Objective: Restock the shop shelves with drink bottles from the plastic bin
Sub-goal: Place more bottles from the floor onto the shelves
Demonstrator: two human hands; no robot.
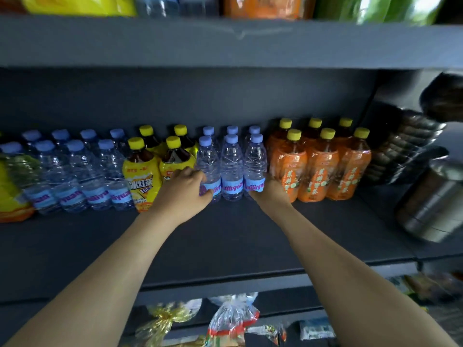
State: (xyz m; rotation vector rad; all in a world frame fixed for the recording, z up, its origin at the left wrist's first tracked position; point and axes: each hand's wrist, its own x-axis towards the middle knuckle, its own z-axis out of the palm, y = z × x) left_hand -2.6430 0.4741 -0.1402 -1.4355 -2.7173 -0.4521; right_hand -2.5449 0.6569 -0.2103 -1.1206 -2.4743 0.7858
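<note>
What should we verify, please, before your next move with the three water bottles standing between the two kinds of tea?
1. Left grip: the left hand curls its fingers round the left water bottle at its label: ok.
2. Right grip: the right hand lies against the right water bottle; its fingers are hidden: cannot tell.
3. Middle water bottle upright and capped: ok.
4. Side room: yellow iced tea bottles and orange tea bottles crowd both hands: not ok.
5. Shelf bare in front of the bottles: ok.
6. Plastic bin within reach: not in view, cannot tell.
</note>
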